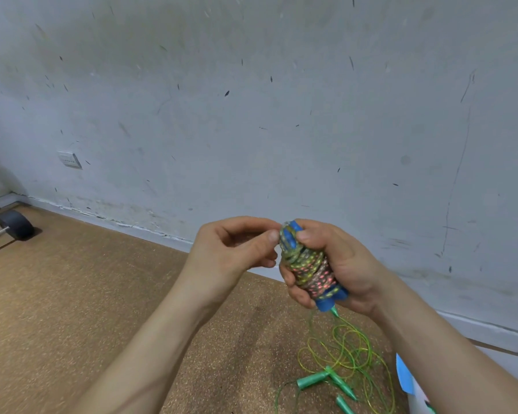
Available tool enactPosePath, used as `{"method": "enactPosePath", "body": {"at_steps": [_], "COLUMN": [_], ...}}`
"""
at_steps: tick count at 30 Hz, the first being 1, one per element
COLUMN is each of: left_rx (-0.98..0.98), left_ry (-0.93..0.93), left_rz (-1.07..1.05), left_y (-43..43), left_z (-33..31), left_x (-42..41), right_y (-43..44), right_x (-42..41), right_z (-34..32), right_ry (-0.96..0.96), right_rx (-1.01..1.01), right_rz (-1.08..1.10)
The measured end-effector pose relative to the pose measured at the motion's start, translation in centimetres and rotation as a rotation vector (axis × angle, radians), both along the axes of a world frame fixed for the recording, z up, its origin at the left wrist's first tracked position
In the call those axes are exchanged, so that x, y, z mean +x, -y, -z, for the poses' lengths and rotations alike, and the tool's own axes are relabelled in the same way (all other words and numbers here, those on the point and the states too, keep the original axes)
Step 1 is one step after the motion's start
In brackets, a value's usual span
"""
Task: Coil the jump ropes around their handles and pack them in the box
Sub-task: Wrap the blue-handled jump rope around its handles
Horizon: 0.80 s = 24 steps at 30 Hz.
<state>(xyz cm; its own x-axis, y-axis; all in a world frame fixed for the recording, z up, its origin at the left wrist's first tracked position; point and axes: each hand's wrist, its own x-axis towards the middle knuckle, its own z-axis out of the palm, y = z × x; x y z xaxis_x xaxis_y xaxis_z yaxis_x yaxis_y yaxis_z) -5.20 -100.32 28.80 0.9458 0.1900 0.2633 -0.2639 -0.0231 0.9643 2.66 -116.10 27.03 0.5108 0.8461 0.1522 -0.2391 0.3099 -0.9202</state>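
Note:
My right hand (335, 264) grips a pair of blue handles (331, 301) with a multicoloured braided jump rope (310, 268) coiled tightly around them. My left hand (237, 249) pinches the rope's last turns at the upper end of the bundle, thumb and forefinger against the coil. Both hands are raised in front of the wall. Below, on the cork floor, lie green jump ropes (341, 354) in loose tangled loops, with green handles (314, 379). A box (413, 389), white with a blue flap, shows only partly at the lower right edge.
A grey scuffed wall (251, 115) with a white baseboard runs close behind the hands. A dumbbell (14, 225) lies at the far left by the wall. A wall socket (69, 159) sits low on the left.

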Motion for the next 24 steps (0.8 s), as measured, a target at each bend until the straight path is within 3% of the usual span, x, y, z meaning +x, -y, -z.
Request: {"method": "enactPosePath", "body": {"at_steps": [3, 9, 17, 24], "left_rx": [-0.138, -0.213, -0.407, -0.385], "left_ry": [-0.116, -0.217, -0.069, -0.11], "left_rz": [0.086, 0.227, 0.346, 0.222], "left_y": [0.2, -0.6, 0.6, 2.2], "left_z": [0.0, -0.1, 1.5, 2.1], "left_x": [0.1, 0.2, 1.0, 1.2], "right_y": [0.1, 0.2, -0.5, 0.2], "right_x": [0.0, -0.3, -0.4, 0.1], "right_z": [-0.3, -0.7, 0.0, 0.8], "right_ry": [0.13, 0.255, -0.012, -0.084], "right_rx": [-0.098, -0.235, -0.008, -0.066], "right_rz": [0.085, 0.129, -0.078, -0.193]}}
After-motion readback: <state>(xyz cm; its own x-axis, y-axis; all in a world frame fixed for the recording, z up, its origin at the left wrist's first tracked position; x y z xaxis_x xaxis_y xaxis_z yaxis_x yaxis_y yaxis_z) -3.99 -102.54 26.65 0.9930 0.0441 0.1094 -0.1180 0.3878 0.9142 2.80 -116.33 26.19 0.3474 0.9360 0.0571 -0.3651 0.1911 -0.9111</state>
